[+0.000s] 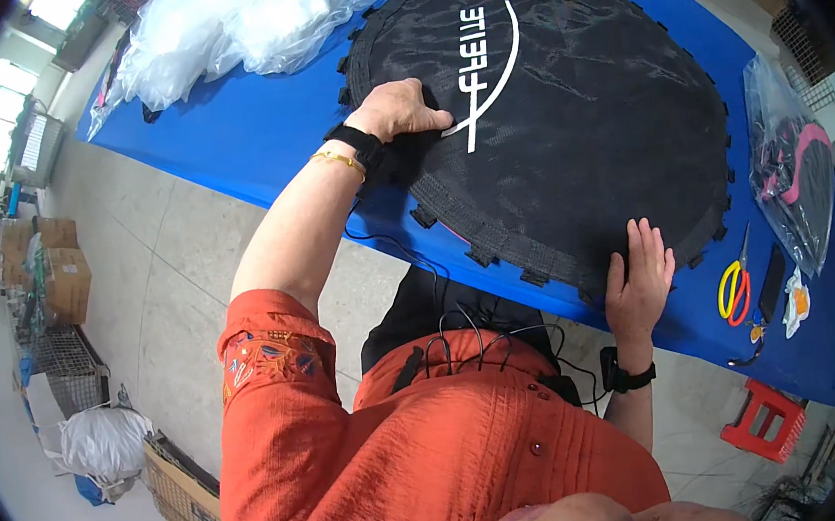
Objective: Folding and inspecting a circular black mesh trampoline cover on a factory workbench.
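A round black trampoline mat (606, 132) lies spread over the blue table, with white lettering and a white curved line on its face. Short black tabs stand out all around its rim. My left hand (401, 109) is at the mat's left edge, its thumb on top and its other fingers bent and partly hidden; it appears to grip the edge. Flat on the near right edge rests my right hand (642, 279), fingers stretched out and holding nothing.
Clear plastic wrapping (234, 27) is heaped at the table's far left. To the right lie scissors (735, 290) with yellow and red handles and a clear bag (792, 164) with black and pink contents. A red stool (767, 423) stands below the blue table (216, 149).
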Available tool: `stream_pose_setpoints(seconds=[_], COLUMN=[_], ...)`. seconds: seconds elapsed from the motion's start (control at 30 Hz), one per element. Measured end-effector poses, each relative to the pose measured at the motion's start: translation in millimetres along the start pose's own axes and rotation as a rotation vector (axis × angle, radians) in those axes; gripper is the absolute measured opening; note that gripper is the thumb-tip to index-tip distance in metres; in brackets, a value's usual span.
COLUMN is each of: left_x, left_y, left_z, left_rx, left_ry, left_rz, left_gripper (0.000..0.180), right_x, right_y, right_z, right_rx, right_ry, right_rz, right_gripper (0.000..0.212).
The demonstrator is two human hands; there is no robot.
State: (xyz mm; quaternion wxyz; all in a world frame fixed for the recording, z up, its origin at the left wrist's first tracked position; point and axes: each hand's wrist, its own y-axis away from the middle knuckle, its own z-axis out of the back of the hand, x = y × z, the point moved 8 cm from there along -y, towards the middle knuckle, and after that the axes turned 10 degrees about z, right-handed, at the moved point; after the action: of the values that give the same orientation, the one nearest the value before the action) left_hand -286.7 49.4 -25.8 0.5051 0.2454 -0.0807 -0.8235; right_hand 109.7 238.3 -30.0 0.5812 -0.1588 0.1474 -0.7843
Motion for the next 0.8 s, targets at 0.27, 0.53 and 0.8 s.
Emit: stream_pose_setpoints(seconds=[0.27,0.53,0.8], left_x=[24.2,19.3,23.7], left_y=[-11.1,-6.6,-8.0], left_z=[-3.1,-2.8,-5.0], left_rx=[0.152,0.147,0.159], left_ry=[0.178,0.236,0.251], left_rz=[-0.035,-0.012,-0.027], left_gripper=[0.034,0.025,0.029], right_x=[-0.7,-0.4,0.1], right_y=[-0.2,0.5,-0.7], right_z=[0.1,0.5,0.2], right_rx=[0.0,0.004,0.008], right_ry=[-0.001,0.0,0.001], right_rz=[0.002,0.002,0.002], right_gripper=[0.049,0.048,0.049])
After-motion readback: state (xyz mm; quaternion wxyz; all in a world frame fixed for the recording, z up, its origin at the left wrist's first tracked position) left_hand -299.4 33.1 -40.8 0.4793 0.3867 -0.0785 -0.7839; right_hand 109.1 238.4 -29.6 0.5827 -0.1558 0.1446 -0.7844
